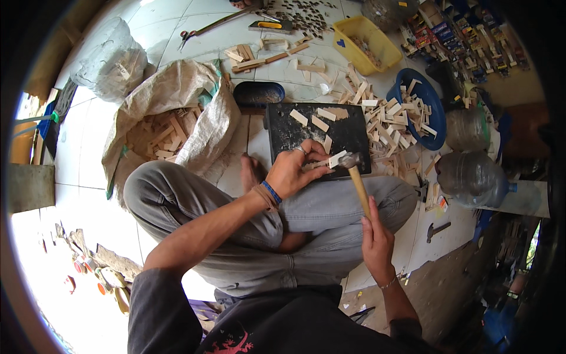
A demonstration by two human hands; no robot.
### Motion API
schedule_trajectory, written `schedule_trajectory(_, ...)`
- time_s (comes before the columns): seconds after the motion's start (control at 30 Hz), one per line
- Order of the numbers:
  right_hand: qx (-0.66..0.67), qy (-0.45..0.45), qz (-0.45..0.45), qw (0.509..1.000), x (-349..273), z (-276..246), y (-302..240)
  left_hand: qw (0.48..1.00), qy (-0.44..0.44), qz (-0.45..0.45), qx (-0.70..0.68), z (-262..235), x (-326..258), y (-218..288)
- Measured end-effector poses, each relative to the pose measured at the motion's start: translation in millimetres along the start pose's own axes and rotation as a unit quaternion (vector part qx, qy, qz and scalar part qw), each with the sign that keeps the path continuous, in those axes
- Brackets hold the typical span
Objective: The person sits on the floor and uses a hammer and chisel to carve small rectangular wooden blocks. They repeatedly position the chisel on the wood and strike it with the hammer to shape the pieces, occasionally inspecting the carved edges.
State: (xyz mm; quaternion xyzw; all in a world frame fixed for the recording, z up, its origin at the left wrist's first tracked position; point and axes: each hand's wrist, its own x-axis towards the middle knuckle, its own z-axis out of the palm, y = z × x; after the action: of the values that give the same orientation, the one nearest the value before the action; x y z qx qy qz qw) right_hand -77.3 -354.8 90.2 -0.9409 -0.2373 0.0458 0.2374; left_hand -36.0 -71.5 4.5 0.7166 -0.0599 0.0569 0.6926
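My left hand [293,170] pinches a small pale wood block [336,159] above the near right part of a black board [282,133]. In my right hand [377,241] is a hammer [360,192], gripped by its wooden handle. The hammer's metal head is at the block's right end; whether it touches cannot be made out. Several loose wood blocks [320,123] lie on the board, beyond my left fingers. My fingers partly hide the held block.
A woven sack [203,138] of wood pieces stands left. Right of the board are a heap of blocks [383,127] and a blue basin [441,121]. Farther off sit a yellow tub [348,29] and a handsaw [221,22]. Another hammer [437,231] lies right of my knee.
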Motion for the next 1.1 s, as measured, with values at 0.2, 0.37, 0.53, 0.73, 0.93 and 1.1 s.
schedule_trajectory(0.2,0.065,0.2,0.041,0.977,20,-27,1,0.999,0.011,0.019,0.03,1,1,0)
schedule_trajectory(0.37,0.005,0.084,0.116,0.99,59,-9,16,0.999,0.003,0.033,0.014,2,0,-2)
schedule_trajectory(0.53,-0.113,0.057,0.135,0.983,75,28,21,0.999,0.02,-0.019,-0.035,-8,8,6)
schedule_trajectory(0.73,-0.223,0.176,0.025,0.958,91,44,21,0.974,0.189,-0.025,-0.118,-41,30,14)
schedule_trajectory(0.93,-0.049,0.097,0.073,0.991,134,94,-12,0.977,0.17,-0.06,-0.118,-62,39,7)
schedule_trajectory(1.1,-0.023,0.148,0.052,0.987,145,113,-7,0.959,0.139,-0.187,-0.163,-73,38,20)
